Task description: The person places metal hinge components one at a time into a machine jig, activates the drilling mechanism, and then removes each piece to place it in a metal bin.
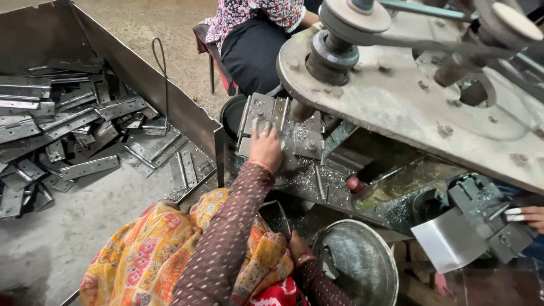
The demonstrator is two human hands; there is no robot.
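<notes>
Found hinge plate [262,113] lying on the machine bed [317,181], directly beneath the overhanging steel deck [396,102] and just beside its spindle. Noted left hand [265,148] laid flat upon it, fingers spread and unclenched, pressing rather than grasping. Recorded right hand [297,245] lower down, near the lap, closed around the edge of one dark metal plate [275,216].

Observed bed surface littered with bright metal shavings [306,173]; wet and grimy towards the right. Counted one red knob [355,184] at the bed's front edge. Counted one round metal pan [358,262] below, dusted with filings. Logged one belt pulley [354,14] atop the deck.

Seen at far right: one co-worker's hand [524,216], resting on a dark clamp block [487,218], with one bright bent sheet [447,241] just beside it. Seen at top: one further person [255,34], seated on a stool, floral top, dark trousers.

Noted bare concrete floor [170,28], dusty. Recorded one sheet-metal bin [141,73] to the left, holding loose hinges [85,122] heaped in disorder; several dozen at least, exact count not possible.
</notes>
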